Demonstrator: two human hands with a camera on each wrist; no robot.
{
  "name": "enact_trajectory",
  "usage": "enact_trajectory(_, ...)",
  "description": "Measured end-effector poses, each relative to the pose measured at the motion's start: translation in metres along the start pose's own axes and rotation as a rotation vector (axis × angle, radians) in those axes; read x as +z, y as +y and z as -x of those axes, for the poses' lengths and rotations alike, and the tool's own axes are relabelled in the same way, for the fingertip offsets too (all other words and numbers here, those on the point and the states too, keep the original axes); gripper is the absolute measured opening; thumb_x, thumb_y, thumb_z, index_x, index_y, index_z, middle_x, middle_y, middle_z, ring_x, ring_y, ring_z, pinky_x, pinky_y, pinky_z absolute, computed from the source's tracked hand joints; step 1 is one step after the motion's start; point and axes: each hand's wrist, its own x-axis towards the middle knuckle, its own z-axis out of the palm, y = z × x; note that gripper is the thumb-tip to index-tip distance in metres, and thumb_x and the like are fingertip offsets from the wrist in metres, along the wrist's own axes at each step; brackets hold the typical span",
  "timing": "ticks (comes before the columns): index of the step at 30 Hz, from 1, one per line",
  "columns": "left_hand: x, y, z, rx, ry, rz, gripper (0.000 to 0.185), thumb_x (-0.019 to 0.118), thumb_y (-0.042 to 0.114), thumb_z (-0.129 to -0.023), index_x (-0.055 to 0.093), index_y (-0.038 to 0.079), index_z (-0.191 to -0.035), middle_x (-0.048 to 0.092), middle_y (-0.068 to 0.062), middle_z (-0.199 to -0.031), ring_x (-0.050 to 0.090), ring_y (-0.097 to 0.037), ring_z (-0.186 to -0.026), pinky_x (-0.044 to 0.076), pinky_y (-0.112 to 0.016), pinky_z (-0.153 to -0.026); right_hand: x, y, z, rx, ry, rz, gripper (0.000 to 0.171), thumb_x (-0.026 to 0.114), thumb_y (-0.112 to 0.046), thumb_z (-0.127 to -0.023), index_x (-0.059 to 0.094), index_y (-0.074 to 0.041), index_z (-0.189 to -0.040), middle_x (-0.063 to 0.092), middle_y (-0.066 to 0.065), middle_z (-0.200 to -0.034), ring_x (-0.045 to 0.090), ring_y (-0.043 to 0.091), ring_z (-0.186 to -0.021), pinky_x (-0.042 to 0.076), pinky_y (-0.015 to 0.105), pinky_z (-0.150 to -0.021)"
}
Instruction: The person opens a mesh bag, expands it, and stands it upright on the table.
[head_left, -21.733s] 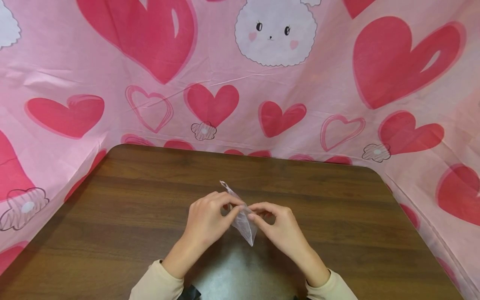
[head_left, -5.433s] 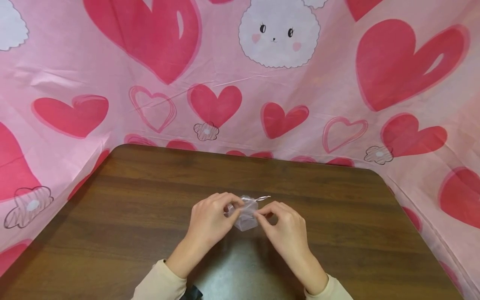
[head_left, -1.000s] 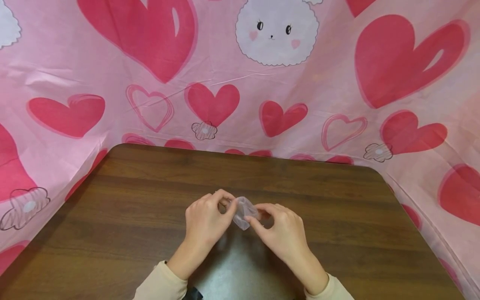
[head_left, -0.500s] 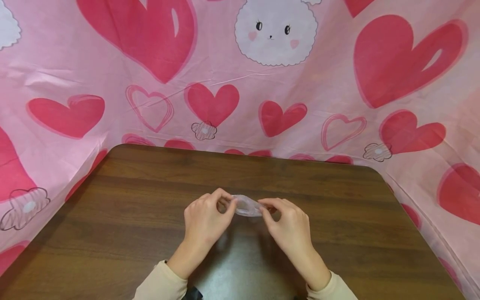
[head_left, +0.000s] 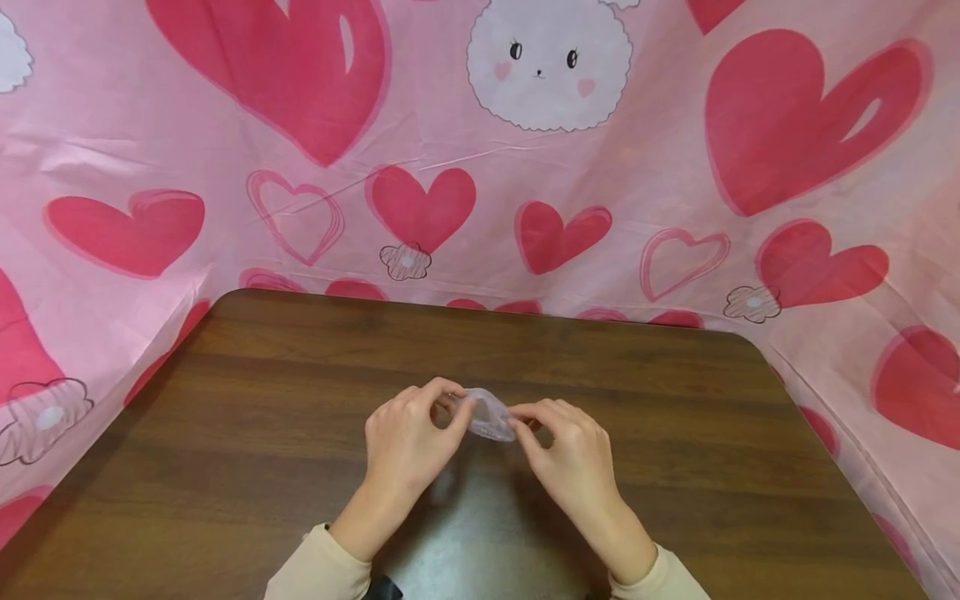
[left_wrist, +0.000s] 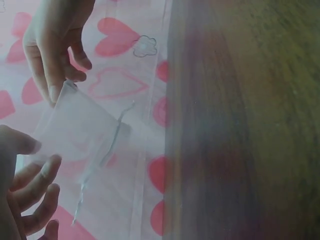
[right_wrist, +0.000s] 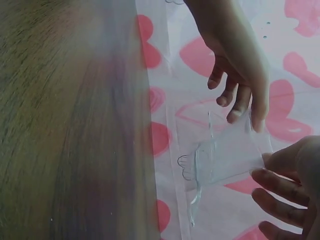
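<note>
small sheer pouch pinched between both my hands over a dark wood table

nearest the bottom edge of the head view are my two cream sleeves [head_left: 318, 571], rising from the lower centre of the frame. just above them my left hand [head_left: 408, 446] and right hand [head_left: 573, 462] meet a little below the middle of the picture. each pinches one side of a small translucent pouch [head_left: 491, 414] between thumb and fingertips, so both grips are closed on it and it is held just above the table. in the left wrist view the pouch [left_wrist: 80, 127] sits in the left half of the frame, a thin drawstring [left_wrist: 97, 160] trailing down from it. in the right wrist view the pouch [right_wrist: 227, 155] lies at the right, its cord hanging toward the bottom edge.

under my hands spreads the table [head_left: 225, 467], dark brown wood grain with rounded far corners, filling the lower half of the head view. a pale glare sits on it between my forearms.

beyond the table's far edge, a pink cloth [head_left: 637, 167] printed with red hearts covers the whole upper half and both sides of the frame. a white fluffy cartoon face [head_left: 547, 62] is printed at top centre.
</note>
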Motion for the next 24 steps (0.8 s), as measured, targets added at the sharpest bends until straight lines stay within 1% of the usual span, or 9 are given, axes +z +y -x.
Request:
enact_trajectory(5, -0.001, 0.0, 0.001, -0.008, 0.0, 0.013, 0.01, 0.08, 0.032, -0.082, 0.075, 0.024, -0.085, 0.062, 0.011, -0.064, 0.05, -0.004, -0.056, 0.038, -0.028, -0.051, -0.001, -0.002, 0.0, 0.001, -0.02, -0.082, 0.021, 0.088, -0.008, -0.073, 0.077, -0.015, -0.089, 0.067, -0.011, -0.075, 0.061, 0.004, -0.069, 0.05, 0.029, -0.058)
enact_trajectory(8, -0.001, 0.0, 0.001, -0.012, -0.001, 0.013, 0.009, 0.08, 0.03, -0.082, 0.075, 0.024, -0.085, 0.064, 0.012, -0.066, 0.052, -0.004, -0.057, 0.039, -0.028, -0.051, -0.003, -0.003, 0.0, 0.021, -0.035, -0.126, 0.019, 0.087, -0.01, -0.075, 0.077, -0.014, -0.091, 0.066, -0.012, -0.076, 0.06, 0.003, -0.07, 0.05, 0.026, -0.06)
enact_trajectory(12, -0.001, -0.001, 0.001, -0.011, 0.008, 0.015, 0.008, 0.08, 0.029, -0.082, 0.074, 0.024, -0.084, 0.065, 0.013, -0.068, 0.054, -0.004, -0.058, 0.039, -0.028, -0.052, -0.005, -0.003, -0.002, 0.057, -0.047, -0.178, 0.018, 0.085, -0.01, -0.077, 0.078, -0.013, -0.092, 0.066, -0.014, -0.076, 0.06, 0.001, -0.071, 0.047, 0.019, -0.063)
enact_trajectory(15, -0.002, -0.002, 0.0, -0.002, 0.022, 0.018, 0.007, 0.081, 0.028, -0.081, 0.074, 0.024, -0.082, 0.064, 0.013, -0.067, 0.054, -0.004, -0.058, 0.039, -0.027, -0.051, -0.007, -0.001, -0.003, 0.083, -0.054, -0.209, 0.015, 0.084, -0.009, -0.079, 0.078, -0.012, -0.093, 0.066, -0.014, -0.077, 0.06, 0.0, -0.071, 0.046, 0.019, -0.062)
enact_trajectory(19, -0.003, -0.003, -0.001, 0.015, 0.047, 0.027, 0.008, 0.081, 0.028, -0.081, 0.074, 0.025, -0.08, 0.059, 0.015, -0.066, 0.053, -0.002, -0.059, 0.039, -0.027, -0.051, -0.01, 0.003, -0.005, 0.121, -0.064, -0.207, 0.011, 0.081, -0.008, -0.082, 0.078, -0.013, -0.092, 0.069, -0.013, -0.078, 0.061, 0.001, -0.07, 0.048, 0.023, -0.063)
enact_trajectory(22, -0.004, -0.004, -0.003, 0.019, 0.062, 0.042, 0.008, 0.081, 0.029, -0.081, 0.074, 0.026, -0.08, 0.055, 0.015, -0.065, 0.051, -0.002, -0.059, 0.038, -0.027, -0.05, -0.011, 0.007, -0.006, 0.182, -0.09, -0.183, 0.01, 0.079, -0.009, -0.084, 0.078, -0.014, -0.093, 0.071, -0.011, -0.08, 0.062, 0.002, -0.07, 0.052, 0.028, -0.066)
enact_trajectory(24, -0.005, -0.004, -0.004, 0.019, 0.077, 0.057, 0.008, 0.082, 0.028, -0.081, 0.074, 0.026, -0.081, 0.055, 0.015, -0.066, 0.05, -0.002, -0.06, 0.038, -0.027, -0.05, -0.012, 0.009, -0.006, 0.238, -0.125, -0.17, 0.01, 0.078, -0.01, -0.085, 0.078, -0.015, -0.094, 0.072, -0.01, -0.082, 0.063, 0.003, -0.072, 0.053, 0.033, -0.069)
